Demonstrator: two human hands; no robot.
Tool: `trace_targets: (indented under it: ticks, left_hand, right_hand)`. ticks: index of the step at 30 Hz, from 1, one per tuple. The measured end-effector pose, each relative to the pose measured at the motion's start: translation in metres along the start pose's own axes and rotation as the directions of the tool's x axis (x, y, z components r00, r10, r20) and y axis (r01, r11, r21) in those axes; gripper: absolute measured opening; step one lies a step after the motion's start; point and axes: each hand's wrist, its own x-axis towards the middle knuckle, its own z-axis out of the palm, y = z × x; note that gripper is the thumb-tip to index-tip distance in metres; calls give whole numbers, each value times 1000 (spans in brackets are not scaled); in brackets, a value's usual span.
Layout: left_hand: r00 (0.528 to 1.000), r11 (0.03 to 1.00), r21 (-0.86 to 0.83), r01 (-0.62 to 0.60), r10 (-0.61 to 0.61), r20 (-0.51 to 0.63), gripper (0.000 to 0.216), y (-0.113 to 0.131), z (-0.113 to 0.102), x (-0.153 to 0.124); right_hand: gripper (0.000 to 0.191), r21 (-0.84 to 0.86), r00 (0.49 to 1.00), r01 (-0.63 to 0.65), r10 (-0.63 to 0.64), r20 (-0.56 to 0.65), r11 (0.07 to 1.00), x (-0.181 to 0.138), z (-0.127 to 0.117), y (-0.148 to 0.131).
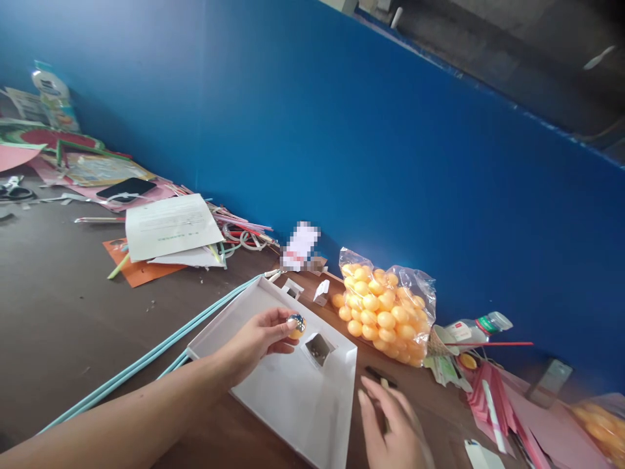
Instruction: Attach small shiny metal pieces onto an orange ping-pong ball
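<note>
In the head view, the left hand (267, 333) pinches a shiny ball (299, 326) above a white tray (288, 398) at six o'clock, likely to leave it mostly uncovered. The right hand (396, 420), five o'clock, is blurred (gripping or not, I cannot tell).

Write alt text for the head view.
A person's left hand holds a small shiny ball over a shallow white tray with a small open box in it. The right hand is beside the tray; a clear bag of orange balls sits beyond.

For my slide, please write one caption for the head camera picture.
Left hand holds a shiny ball over a white tray; right hand beside the tray.
</note>
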Motion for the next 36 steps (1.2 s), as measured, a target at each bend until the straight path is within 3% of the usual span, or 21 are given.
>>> trace_targets:
  ticks: [4,9,17,23,27,30,33,36]
  left_hand:
    - [1000,999,32,4,-3,-27,38,2,1,1]
    - [1000,1000,26,-13,13,8,37,0,-1,2]
    - [1000,999,36,25,-24,-18,37,3,1,3]
    - [999,1000,16,1,-2,32,36,-3,-5,6]
    - [999,999,32,-9,8,38,35,-8,-7,7]
    - [999,999,39,-9,8,39,36,-10,-7,8]
    - [999,999,32,-9,8,35,36,-10,-7,9]
    - [999,999,26,-18,17,27,35,-8,-6,8]
  right_hand:
    - [20,-186,965,174,-130,230,967,43,14,-42]
    - [26,-279,858,371,-213,466,886,74,30,-71]
    - [17,-273,815,407,-211,540,872,86,58,-62]
    - [17,-239,825,388,-220,521,890,86,55,-57]
    - [17,-146,905,258,-186,383,955,81,44,-55]
    - [17,198,958,-24,-33,283,980,72,39,-65]
    - [24,522,941,-248,76,330,816,56,40,-83]
    - [25,672,940,-299,89,329,678,43,45,-101]
